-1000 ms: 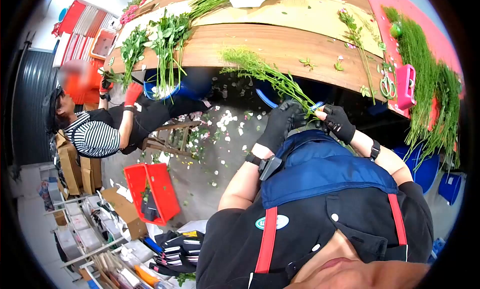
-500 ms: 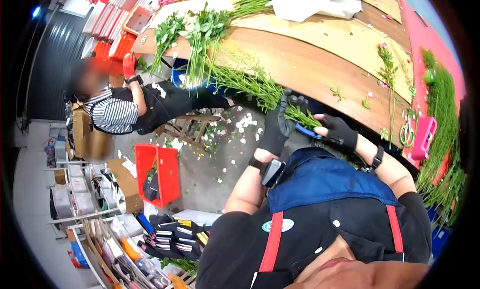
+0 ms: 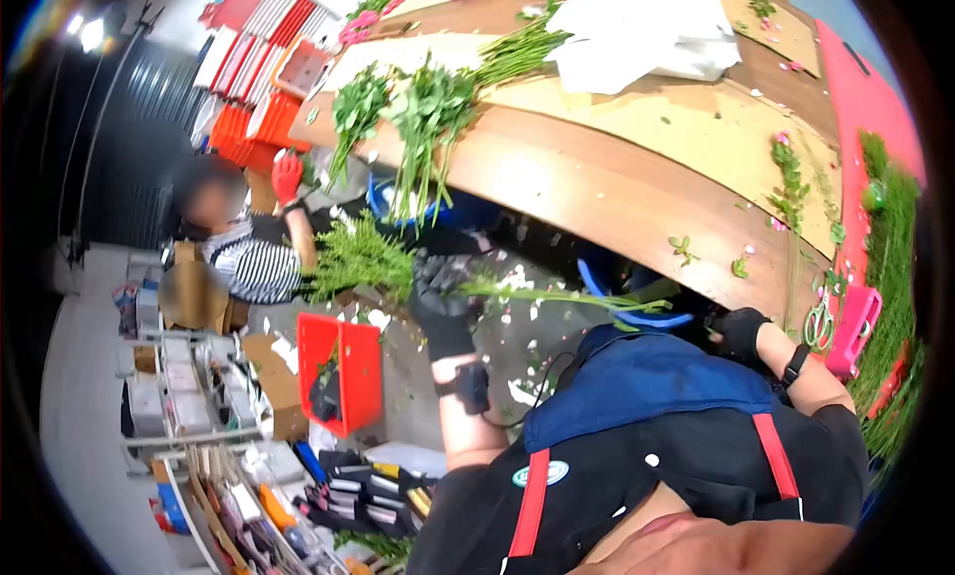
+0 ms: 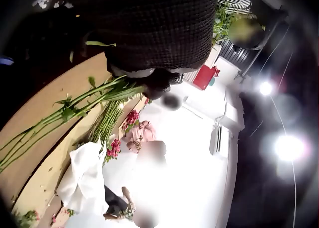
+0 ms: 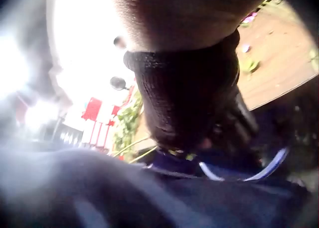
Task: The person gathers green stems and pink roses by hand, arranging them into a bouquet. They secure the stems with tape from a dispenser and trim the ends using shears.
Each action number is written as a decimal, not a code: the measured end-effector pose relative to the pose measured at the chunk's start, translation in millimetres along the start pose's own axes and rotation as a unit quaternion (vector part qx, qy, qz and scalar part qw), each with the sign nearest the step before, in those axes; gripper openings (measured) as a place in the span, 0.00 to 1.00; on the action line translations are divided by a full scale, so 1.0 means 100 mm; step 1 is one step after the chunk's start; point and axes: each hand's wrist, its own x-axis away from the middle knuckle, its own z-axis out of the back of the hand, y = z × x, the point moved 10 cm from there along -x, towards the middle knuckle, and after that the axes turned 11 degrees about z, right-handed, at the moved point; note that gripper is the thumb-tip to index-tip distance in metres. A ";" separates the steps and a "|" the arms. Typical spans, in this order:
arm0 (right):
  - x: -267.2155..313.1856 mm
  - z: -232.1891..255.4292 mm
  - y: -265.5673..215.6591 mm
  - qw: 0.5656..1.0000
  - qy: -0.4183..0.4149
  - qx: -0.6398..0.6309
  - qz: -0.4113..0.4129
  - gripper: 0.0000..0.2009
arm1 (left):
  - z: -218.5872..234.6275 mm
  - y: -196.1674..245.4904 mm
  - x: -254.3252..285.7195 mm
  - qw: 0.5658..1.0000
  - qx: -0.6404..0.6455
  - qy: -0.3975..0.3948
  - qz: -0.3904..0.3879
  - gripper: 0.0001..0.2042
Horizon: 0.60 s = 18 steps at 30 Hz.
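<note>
My black-gloved left hand grips a bunch of green stems held out over the floor. Its feathery leaves spread to the left of the hand, and the cut ends reach right, above a blue bucket rim. In the left wrist view the stems come out from under the dark glove. The right hand is low by the table edge, right of the bucket; dark shadow hides its fingers. In the right wrist view that glove is above the bucket rim, fingers blurred.
Leafy bunches and white wrapping lie on the wooden table. Scissors are beside a pink holder. A person in a striped shirt sits at left. A red crate stands on the petal-strewn floor.
My left hand has moved left, away from the right hand, carrying the green bunch. The right hand has moved right, off the stem ends, toward the bucket's far side. The head view has shifted.
</note>
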 end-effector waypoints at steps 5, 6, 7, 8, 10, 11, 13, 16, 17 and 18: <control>0.31 0.72 0.41 0.980 0.146 0.017 -0.135 0.19 | -0.25 -0.33 -0.08 0.989 -0.044 -0.130 0.054 0.23; 0.19 0.94 0.32 0.968 0.239 -0.013 -0.081 0.22 | -0.27 -0.47 -0.21 0.979 -0.029 -0.178 0.094 0.24; 0.05 1.20 0.12 0.944 0.327 -0.040 -0.022 0.25 | -0.28 -0.61 -0.33 0.965 -0.017 -0.223 0.136 0.25; -0.13 1.36 -0.15 0.936 0.347 -0.056 0.015 0.26 | -0.30 -0.73 -0.40 0.971 -0.065 -0.186 0.134 0.22; -0.60 1.59 -0.70 0.927 0.339 -0.134 0.089 0.30 | -0.44 -0.98 -0.46 0.974 -0.085 -0.150 0.147 0.19; -0.84 1.60 -0.96 0.922 0.310 -0.197 0.124 0.31 | -0.54 -1.08 -0.50 0.973 -0.058 -0.150 0.164 0.17; -1.35 1.41 -1.35 0.957 0.182 -0.201 0.102 0.33 | -0.78 -1.16 -0.59 0.955 -0.067 -0.210 0.199 0.17; -1.77 1.01 -1.28 0.955 0.125 -0.266 0.046 0.22 | -0.73 -0.92 -0.80 0.968 -0.097 -0.134 0.190 0.16; -1.79 0.98 -1.25 0.957 0.150 -0.244 0.048 0.20 | -0.81 -0.77 -0.76 0.973 -0.145 -0.074 0.163 0.15; -1.80 0.99 -1.26 0.962 0.149 -0.226 0.043 0.21 | -0.79 -0.58 -0.77 0.972 -0.191 -0.011 0.134 0.15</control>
